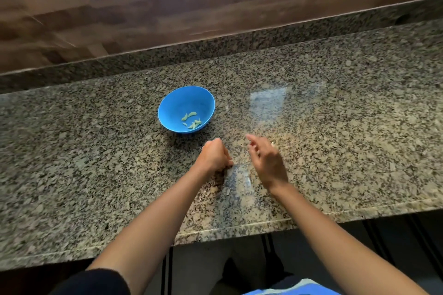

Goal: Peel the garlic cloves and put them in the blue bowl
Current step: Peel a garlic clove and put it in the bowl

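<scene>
A blue bowl (186,108) stands on the granite counter (335,127) and holds several pale peeled garlic cloves (191,120). My left hand (214,157) rests on the counter just in front of the bowl, its fingers curled into a fist; what it holds is hidden. My right hand (266,159) hovers to its right with fingers loosely extended toward the counter. A small pale piece (272,143) lies just beyond the right hand. Bits of garlic skin (228,191) lie on the counter between my forearms.
The counter runs wide to both sides, with a raised granite backsplash (215,48) and wood panelling behind it. The counter's front edge (239,227) crosses under my forearms. A bright window reflection glares on the stone right of the bowl.
</scene>
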A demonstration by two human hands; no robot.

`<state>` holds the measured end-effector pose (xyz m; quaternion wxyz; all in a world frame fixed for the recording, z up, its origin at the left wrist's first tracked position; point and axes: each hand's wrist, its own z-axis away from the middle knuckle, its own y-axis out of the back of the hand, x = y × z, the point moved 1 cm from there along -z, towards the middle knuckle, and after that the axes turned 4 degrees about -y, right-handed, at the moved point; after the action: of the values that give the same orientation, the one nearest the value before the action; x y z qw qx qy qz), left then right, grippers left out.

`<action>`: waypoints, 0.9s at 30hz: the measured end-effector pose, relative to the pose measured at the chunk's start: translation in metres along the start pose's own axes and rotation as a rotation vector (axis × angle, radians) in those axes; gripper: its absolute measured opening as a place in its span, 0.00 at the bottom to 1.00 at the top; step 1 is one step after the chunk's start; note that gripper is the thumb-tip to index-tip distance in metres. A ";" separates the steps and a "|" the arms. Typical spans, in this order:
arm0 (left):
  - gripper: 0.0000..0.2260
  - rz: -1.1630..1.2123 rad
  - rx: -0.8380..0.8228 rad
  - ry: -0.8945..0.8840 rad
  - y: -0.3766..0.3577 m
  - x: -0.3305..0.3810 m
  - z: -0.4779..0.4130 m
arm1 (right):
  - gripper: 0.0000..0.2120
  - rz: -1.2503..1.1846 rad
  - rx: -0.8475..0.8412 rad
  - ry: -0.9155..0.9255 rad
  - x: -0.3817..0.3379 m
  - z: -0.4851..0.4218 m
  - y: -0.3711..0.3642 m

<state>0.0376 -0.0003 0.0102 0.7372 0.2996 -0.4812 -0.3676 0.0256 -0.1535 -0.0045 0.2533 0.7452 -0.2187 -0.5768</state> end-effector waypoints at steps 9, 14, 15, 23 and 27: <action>0.05 -0.177 0.086 -0.168 -0.010 0.005 0.006 | 0.17 -0.140 -0.360 -0.328 -0.001 0.009 -0.017; 0.10 0.513 0.010 -0.203 0.001 -0.016 0.031 | 0.17 -0.464 -0.613 -0.381 -0.004 -0.003 -0.012; 0.10 0.597 0.037 -0.214 0.001 -0.017 0.036 | 0.15 -0.535 -0.655 -0.409 -0.004 -0.006 -0.010; 0.07 0.048 0.127 -0.461 0.001 -0.027 0.043 | 0.05 -0.408 -0.806 -0.361 -0.003 -0.013 -0.012; 0.11 0.253 0.027 -0.329 -0.007 -0.024 0.046 | 0.09 -0.112 -0.608 0.035 -0.002 -0.016 -0.011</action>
<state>-0.0134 0.0117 0.0098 0.6847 0.1827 -0.6340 -0.3096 0.0410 -0.1412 -0.0065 0.4362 0.6561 0.0095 -0.6157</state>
